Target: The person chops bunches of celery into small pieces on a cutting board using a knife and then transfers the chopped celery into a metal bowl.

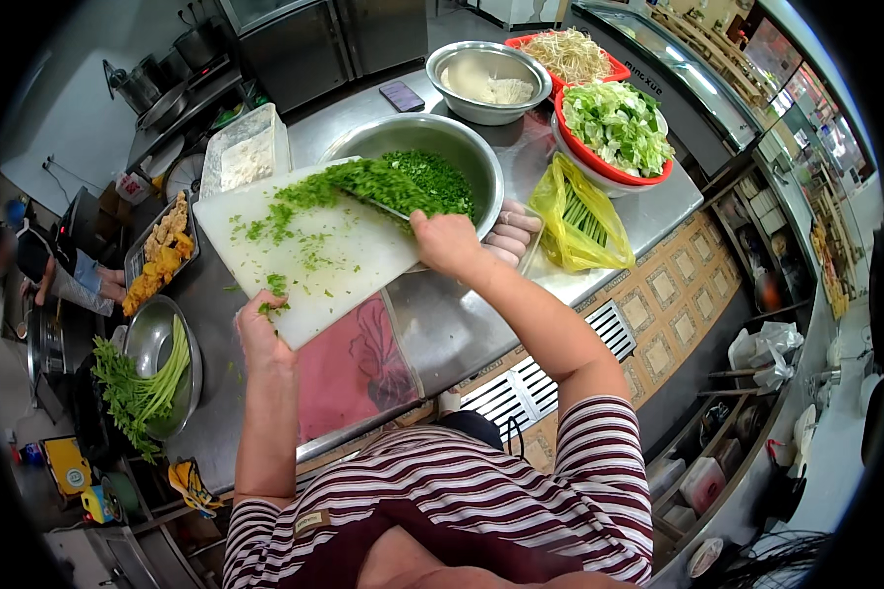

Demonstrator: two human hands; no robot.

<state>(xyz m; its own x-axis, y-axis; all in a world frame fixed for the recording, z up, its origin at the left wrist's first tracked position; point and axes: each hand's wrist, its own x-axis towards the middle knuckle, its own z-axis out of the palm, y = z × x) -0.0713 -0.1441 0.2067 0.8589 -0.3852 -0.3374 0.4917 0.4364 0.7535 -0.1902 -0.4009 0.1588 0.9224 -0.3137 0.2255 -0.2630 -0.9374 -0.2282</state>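
My left hand [264, 329] grips the near left corner of a white cutting board [302, 272], with bits of chopped greens on its fingers. The board is lifted, its far right edge resting at or over the rim of a large steel bowl [490, 147]. In my right hand [446, 243] is a knife [378, 204], most of its blade hidden under a blurred heap of chopped greens [365, 182] at the board's far edge. More chopped greens [435, 177] lie inside the bowl. Scattered bits cling to the board.
Around the bowl stand a plastic tub of white powder [247, 158], a phone [401, 96], a smaller steel bowl [486, 110], a red basket of lettuce [619, 132], a yellow bag of green beans [582, 221] and a sausage tray [512, 235]. Celery [166, 375] lies left. Another person [62, 258] is at left.
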